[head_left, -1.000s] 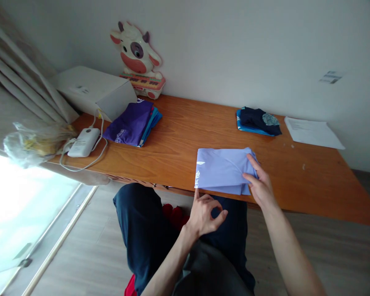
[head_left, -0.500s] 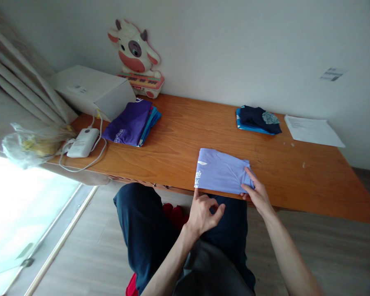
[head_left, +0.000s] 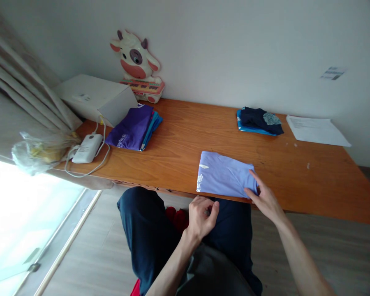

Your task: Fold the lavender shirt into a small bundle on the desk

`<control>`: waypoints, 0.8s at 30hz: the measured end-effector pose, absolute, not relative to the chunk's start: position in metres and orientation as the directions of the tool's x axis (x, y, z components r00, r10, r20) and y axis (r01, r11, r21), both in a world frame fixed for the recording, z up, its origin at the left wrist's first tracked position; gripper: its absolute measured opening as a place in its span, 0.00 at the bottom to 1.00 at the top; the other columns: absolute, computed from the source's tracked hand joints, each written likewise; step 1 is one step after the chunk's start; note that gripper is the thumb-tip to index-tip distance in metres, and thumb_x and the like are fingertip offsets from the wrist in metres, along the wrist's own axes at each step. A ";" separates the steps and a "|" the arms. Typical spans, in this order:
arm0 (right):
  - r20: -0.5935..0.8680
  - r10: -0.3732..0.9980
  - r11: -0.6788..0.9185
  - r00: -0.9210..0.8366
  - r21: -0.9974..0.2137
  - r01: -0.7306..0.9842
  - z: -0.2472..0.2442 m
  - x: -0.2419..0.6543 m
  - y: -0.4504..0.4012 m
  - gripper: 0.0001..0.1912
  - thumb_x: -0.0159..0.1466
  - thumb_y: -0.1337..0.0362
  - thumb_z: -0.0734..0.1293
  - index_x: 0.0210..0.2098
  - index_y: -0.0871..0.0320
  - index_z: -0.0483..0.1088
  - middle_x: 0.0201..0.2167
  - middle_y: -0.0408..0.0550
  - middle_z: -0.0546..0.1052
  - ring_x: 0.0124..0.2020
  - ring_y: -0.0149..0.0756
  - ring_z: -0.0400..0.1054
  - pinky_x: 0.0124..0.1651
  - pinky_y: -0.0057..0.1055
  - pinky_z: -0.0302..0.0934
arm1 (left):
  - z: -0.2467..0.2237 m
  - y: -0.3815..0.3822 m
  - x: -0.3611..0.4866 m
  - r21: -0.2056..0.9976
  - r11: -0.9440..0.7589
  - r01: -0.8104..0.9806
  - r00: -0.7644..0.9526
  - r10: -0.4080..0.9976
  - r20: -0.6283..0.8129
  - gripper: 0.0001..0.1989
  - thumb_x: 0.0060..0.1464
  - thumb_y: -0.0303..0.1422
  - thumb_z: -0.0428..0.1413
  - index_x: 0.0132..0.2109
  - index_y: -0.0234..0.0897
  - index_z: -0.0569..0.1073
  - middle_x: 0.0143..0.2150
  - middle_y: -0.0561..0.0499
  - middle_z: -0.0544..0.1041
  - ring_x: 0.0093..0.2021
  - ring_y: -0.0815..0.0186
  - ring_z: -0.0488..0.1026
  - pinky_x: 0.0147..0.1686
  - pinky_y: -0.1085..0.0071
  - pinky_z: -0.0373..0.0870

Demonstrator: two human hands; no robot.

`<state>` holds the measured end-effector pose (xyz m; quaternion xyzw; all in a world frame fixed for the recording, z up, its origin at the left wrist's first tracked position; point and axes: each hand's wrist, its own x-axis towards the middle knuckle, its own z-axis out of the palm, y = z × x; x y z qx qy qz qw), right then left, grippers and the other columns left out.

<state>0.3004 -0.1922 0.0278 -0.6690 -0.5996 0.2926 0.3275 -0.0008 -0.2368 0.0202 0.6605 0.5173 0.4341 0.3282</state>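
A folded lavender cloth (head_left: 223, 174) with white print at its left edge lies flat near the front edge of the wooden table (head_left: 179, 135). At the cloth's right end, my right hand (head_left: 265, 199) touches it with thumb and fingers apart. My left hand (head_left: 201, 213) is just below the table edge, off the cloth, its fingers curled in with nothing visible in them. A folded purple garment (head_left: 131, 129) lies on blue ones at the left. Toward the back right, a dark navy cloth (head_left: 255, 118) rests on a blue one (head_left: 249, 129).
A white box (head_left: 95, 96) and a cow-shaped toy keyboard (head_left: 142, 70) stand at the back left. Beside them are a white device (head_left: 88, 149) with a cable and a plastic bag (head_left: 38, 154). White paper (head_left: 316, 130) lies at the right.
My left hand has drawn back from the cloth's lower left corner, and its extended finger has curled in. My right hand stays at the right end. The view has shifted slightly.
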 end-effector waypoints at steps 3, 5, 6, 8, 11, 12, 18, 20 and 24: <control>0.035 0.997 -0.019 0.066 -0.734 0.679 0.029 0.301 -0.189 0.40 0.71 0.45 0.72 0.79 0.46 0.66 0.77 0.52 0.70 0.74 0.57 0.69 0.76 0.56 0.63 | 0.045 -0.214 0.010 0.836 -0.335 0.436 0.139 0.942 0.305 0.20 0.76 0.42 0.54 0.34 0.43 0.80 0.32 0.50 0.84 0.36 0.60 0.82 0.44 0.62 0.78; 0.082 0.994 0.007 0.078 -0.730 0.684 0.032 0.297 -0.187 0.37 0.72 0.45 0.70 0.77 0.47 0.68 0.75 0.53 0.72 0.71 0.55 0.71 0.74 0.54 0.65 | 0.061 -0.188 0.021 0.781 -0.406 0.475 0.195 0.914 0.357 0.14 0.76 0.41 0.54 0.47 0.44 0.84 0.45 0.49 0.88 0.51 0.59 0.85 0.57 0.60 0.79; 0.115 0.990 0.027 0.083 -0.725 0.688 0.033 0.295 -0.186 0.35 0.73 0.46 0.70 0.76 0.48 0.69 0.74 0.53 0.73 0.71 0.54 0.72 0.74 0.53 0.65 | 0.066 -0.174 0.026 0.741 -0.427 0.519 0.215 0.904 0.370 0.14 0.77 0.42 0.55 0.55 0.44 0.83 0.54 0.48 0.88 0.61 0.56 0.82 0.66 0.57 0.76; 0.169 0.982 0.063 0.082 -0.706 0.705 0.032 0.295 -0.185 0.32 0.73 0.46 0.69 0.73 0.50 0.72 0.72 0.54 0.75 0.70 0.53 0.72 0.73 0.51 0.66 | 0.068 -0.146 0.036 0.638 -0.416 0.648 0.231 0.906 0.355 0.22 0.76 0.46 0.55 0.69 0.44 0.76 0.71 0.46 0.79 0.78 0.50 0.67 0.79 0.45 0.61; 0.177 0.977 0.031 0.115 -0.659 0.752 0.019 0.303 -0.184 0.33 0.74 0.43 0.68 0.71 0.53 0.72 0.67 0.58 0.79 0.64 0.54 0.76 0.69 0.52 0.68 | 0.051 -0.120 0.043 0.487 -0.315 0.814 0.216 0.944 0.249 0.33 0.76 0.51 0.53 0.78 0.40 0.67 0.81 0.42 0.66 0.85 0.42 0.52 0.82 0.32 0.49; 0.177 0.974 0.003 0.140 -0.630 0.776 0.014 0.308 -0.184 0.35 0.74 0.41 0.68 0.72 0.54 0.71 0.65 0.60 0.80 0.62 0.55 0.76 0.68 0.53 0.68 | 0.042 -0.116 0.044 0.451 -0.297 0.842 0.217 0.951 0.220 0.35 0.76 0.52 0.52 0.79 0.39 0.66 0.83 0.42 0.63 0.85 0.42 0.50 0.82 0.32 0.48; 0.174 0.976 -0.085 0.133 -0.257 0.963 0.002 0.320 -0.175 0.40 0.76 0.35 0.59 0.68 0.63 0.72 0.56 0.69 0.80 0.60 0.65 0.73 0.65 0.58 0.66 | 0.015 -0.119 0.043 0.345 -0.302 0.889 0.236 0.946 0.220 0.39 0.76 0.54 0.46 0.83 0.38 0.59 0.87 0.44 0.52 0.87 0.44 0.41 0.84 0.35 0.42; 0.128 0.984 -0.100 0.124 -0.183 0.978 0.006 0.313 -0.170 0.39 0.76 0.35 0.58 0.63 0.63 0.75 0.54 0.69 0.79 0.58 0.65 0.73 0.62 0.56 0.67 | 0.015 -0.120 0.043 0.339 -0.303 0.891 0.239 0.946 0.219 0.39 0.76 0.54 0.46 0.83 0.38 0.59 0.87 0.45 0.52 0.87 0.44 0.41 0.84 0.36 0.42; 0.116 0.987 -0.085 0.109 -0.190 0.978 0.007 0.299 -0.160 0.35 0.72 0.33 0.64 0.54 0.60 0.75 0.49 0.67 0.78 0.55 0.64 0.74 0.58 0.55 0.69 | 0.016 -0.120 0.043 0.362 -0.314 0.878 0.244 0.943 0.226 0.38 0.77 0.53 0.46 0.83 0.38 0.59 0.86 0.44 0.53 0.87 0.44 0.42 0.84 0.36 0.42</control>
